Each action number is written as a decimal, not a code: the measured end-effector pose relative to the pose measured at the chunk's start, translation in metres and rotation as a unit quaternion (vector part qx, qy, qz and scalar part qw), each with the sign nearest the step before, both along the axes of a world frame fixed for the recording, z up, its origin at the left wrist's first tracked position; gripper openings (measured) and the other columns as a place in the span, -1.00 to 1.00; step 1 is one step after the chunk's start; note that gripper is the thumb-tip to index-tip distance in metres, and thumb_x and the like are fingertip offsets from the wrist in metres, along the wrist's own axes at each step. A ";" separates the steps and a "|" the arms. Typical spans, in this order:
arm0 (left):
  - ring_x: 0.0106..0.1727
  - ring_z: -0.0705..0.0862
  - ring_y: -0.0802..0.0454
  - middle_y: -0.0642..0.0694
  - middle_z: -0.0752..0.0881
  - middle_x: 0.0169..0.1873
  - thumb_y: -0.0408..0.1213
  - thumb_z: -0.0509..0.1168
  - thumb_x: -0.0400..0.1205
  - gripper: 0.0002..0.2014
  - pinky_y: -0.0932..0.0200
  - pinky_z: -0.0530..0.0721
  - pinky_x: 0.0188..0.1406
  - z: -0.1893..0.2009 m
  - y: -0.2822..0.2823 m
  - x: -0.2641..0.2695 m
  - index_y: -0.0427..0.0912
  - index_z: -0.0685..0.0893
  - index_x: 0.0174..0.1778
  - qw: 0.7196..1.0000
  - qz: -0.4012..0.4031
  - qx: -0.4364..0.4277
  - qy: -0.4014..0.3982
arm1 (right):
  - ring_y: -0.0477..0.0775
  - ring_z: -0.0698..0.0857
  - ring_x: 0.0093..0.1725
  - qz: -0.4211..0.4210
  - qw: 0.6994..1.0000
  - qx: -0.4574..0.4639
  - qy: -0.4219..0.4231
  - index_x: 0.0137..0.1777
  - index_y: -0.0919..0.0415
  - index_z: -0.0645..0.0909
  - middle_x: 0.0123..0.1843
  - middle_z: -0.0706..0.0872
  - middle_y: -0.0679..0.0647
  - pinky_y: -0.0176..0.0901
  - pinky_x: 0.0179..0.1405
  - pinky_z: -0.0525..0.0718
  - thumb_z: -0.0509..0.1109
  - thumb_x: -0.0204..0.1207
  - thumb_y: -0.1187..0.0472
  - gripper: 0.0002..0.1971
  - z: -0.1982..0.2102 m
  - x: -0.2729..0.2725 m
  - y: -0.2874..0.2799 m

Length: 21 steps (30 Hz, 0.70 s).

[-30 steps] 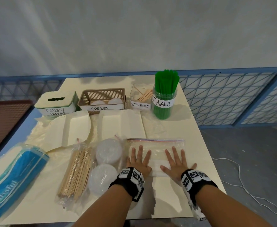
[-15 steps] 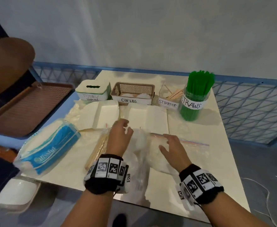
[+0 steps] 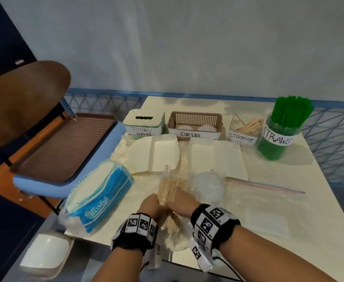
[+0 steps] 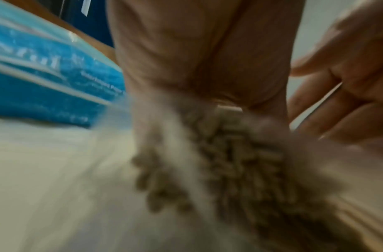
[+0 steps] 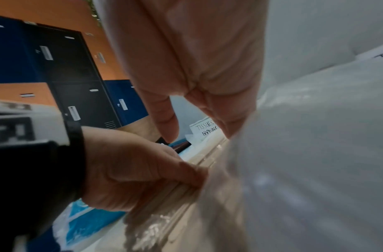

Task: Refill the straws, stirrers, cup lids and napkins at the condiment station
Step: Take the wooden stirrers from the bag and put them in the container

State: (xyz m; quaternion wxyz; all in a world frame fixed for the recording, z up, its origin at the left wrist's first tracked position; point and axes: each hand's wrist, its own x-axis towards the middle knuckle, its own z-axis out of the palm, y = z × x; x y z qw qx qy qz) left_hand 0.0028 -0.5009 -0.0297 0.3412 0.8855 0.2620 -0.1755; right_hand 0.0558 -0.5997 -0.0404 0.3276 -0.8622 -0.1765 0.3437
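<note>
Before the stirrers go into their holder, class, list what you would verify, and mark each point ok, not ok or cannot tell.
1. Left hand grips the stirrer bag: ok.
2. Right hand has a hold on the bag: cannot tell; its fingers touch the plastic, the grip is hidden.
3. Bag is open: cannot tell; the plastic is blurred.
4. Stirrer holder has room: ok; only a few sticks lean inside.
5. Path to the holder is free: not ok; the lid bag and flat white boxes lie between.
6. Holder stands upright: ok.
</note>
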 end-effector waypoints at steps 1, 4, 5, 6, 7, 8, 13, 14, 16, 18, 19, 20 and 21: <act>0.02 0.70 -0.12 -0.28 0.75 -0.01 -0.21 0.42 0.47 -0.70 0.24 0.48 -0.16 -0.002 0.004 0.000 -0.33 0.70 0.03 1.000 -0.006 -0.025 -0.007 | 0.16 0.69 0.10 -0.011 1.000 0.002 0.001 0.26 0.18 0.50 0.12 0.70 0.12 0.06 0.16 0.68 0.28 0.29 -0.14 -0.41 -0.038 0.014 0.005; -0.08 0.72 -0.07 -0.13 0.74 -0.18 -0.11 0.44 0.35 -0.75 0.25 0.53 -0.26 -0.005 0.018 0.002 -0.15 0.71 -0.13 0.994 -0.010 -0.100 -0.037 | 0.08 0.68 0.01 -0.033 0.999 0.006 0.025 0.18 0.07 0.49 0.10 0.65 0.09 0.05 0.06 0.73 0.31 0.07 -0.30 -0.31 -0.101 0.036 0.013; -0.12 0.71 -0.01 -0.09 0.74 -0.20 -0.13 0.45 0.36 -0.79 0.26 0.58 -0.28 -0.003 0.022 0.003 -0.11 0.68 -0.16 0.992 -0.003 -0.121 -0.046 | 0.07 0.67 0.05 -0.034 0.999 0.029 0.028 0.23 0.05 0.46 0.15 0.62 0.08 0.00 0.08 0.72 0.34 0.10 -0.28 -0.30 -0.082 0.029 0.010; -0.14 0.71 0.02 -0.06 0.75 -0.20 -0.12 0.46 0.35 -0.77 0.26 0.63 -0.25 -0.001 0.026 0.004 -0.11 0.67 -0.15 0.988 0.003 -0.140 -0.060 | 0.06 0.64 0.13 -0.045 0.997 0.053 0.019 0.33 0.04 0.40 0.24 0.57 0.07 -0.07 0.12 0.69 0.35 0.15 -0.22 -0.28 -0.059 0.021 0.007; -0.13 0.73 0.03 -0.06 0.76 -0.19 -0.09 0.46 0.30 -0.69 0.21 0.69 -0.19 0.000 0.032 0.006 -0.14 0.68 -0.11 0.986 0.011 -0.151 -0.070 | 0.08 0.60 0.21 -0.064 0.995 0.071 0.013 0.43 0.05 0.31 0.31 0.51 0.05 -0.13 0.15 0.64 0.33 0.20 -0.16 -0.25 -0.021 0.009 0.007; -0.14 0.74 0.01 -0.07 0.77 -0.19 -0.07 0.45 0.28 -0.62 0.13 0.73 -0.14 0.005 0.035 0.007 -0.16 0.67 -0.05 0.984 0.021 -0.160 -0.080 | 0.09 0.55 0.29 -0.076 0.993 0.090 0.009 0.50 0.05 0.23 0.37 0.45 0.05 -0.13 0.19 0.60 0.31 0.25 -0.12 -0.22 -0.002 0.001 0.006; -0.19 0.66 0.11 -0.02 0.68 -0.18 -0.09 0.37 0.55 -0.74 0.27 0.58 -0.44 0.058 0.042 0.018 -0.13 0.51 0.02 0.981 0.005 -0.089 -0.170 | -0.04 0.30 0.53 -0.134 0.958 0.241 -0.075 0.61 -0.03 0.06 0.54 0.26 -0.03 0.07 0.52 0.40 0.32 0.49 -0.11 -0.25 0.052 -0.002 0.003; -0.20 0.64 0.14 0.01 0.65 -0.18 -0.09 0.35 0.57 -0.74 0.29 0.55 -0.45 0.073 0.038 0.022 -0.12 0.49 0.04 0.978 -0.006 -0.075 -0.194 | -0.05 0.28 0.52 -0.149 0.949 0.268 -0.078 0.61 -0.04 0.04 0.52 0.25 -0.04 0.04 0.53 0.39 0.33 0.52 -0.07 -0.26 0.060 0.002 0.001; -0.23 0.62 0.19 0.08 0.63 -0.22 -0.11 0.34 0.58 -0.75 0.29 0.56 -0.40 0.102 0.023 0.031 -0.11 0.46 0.05 0.968 -0.037 -0.066 -0.240 | 0.01 0.35 0.49 -0.186 0.930 0.313 -0.054 0.61 -0.11 0.00 0.51 0.28 -0.02 0.09 0.47 0.46 0.35 0.50 -0.11 -0.23 0.078 0.011 -0.008; -0.26 0.63 0.18 0.09 0.63 -0.24 -0.12 0.35 0.57 -0.74 0.32 0.57 -0.44 0.121 0.000 0.041 -0.10 0.46 0.05 0.957 -0.069 -0.072 -0.271 | 0.09 0.47 0.44 -0.220 0.908 0.355 -0.036 0.56 -0.24 0.04 0.49 0.39 0.02 0.16 0.39 0.55 0.39 0.31 -0.31 -0.14 0.092 0.022 -0.023; -0.29 0.63 0.18 0.08 0.63 -0.26 -0.13 0.35 0.57 -0.74 0.38 0.55 -0.47 0.127 -0.014 0.045 -0.12 0.46 0.06 0.952 -0.087 -0.075 -0.283 | 0.09 0.51 0.42 -0.242 0.899 0.363 -0.035 0.53 -0.27 0.08 0.46 0.44 0.01 0.17 0.36 0.58 0.41 0.19 -0.39 -0.08 0.097 0.028 -0.033; -0.30 0.62 0.17 0.05 0.64 -0.27 -0.16 0.35 0.56 -0.73 0.42 0.53 -0.45 0.131 -0.031 0.050 -0.14 0.45 0.08 0.947 -0.110 -0.075 -0.293 | 0.09 0.54 0.39 -0.265 0.890 0.370 -0.038 0.50 -0.27 0.11 0.43 0.48 0.00 0.17 0.34 0.59 0.43 0.10 -0.44 -0.03 0.099 0.034 -0.046; -0.28 0.63 0.13 0.00 0.66 -0.23 -0.17 0.35 0.56 -0.70 0.38 0.56 -0.37 0.133 -0.048 0.056 -0.16 0.45 0.12 0.943 -0.135 -0.076 -0.295 | 0.09 0.57 0.36 -0.288 0.881 0.374 -0.041 0.49 -0.25 0.14 0.40 0.51 0.00 0.17 0.33 0.60 0.46 0.06 -0.45 -0.01 0.101 0.040 -0.060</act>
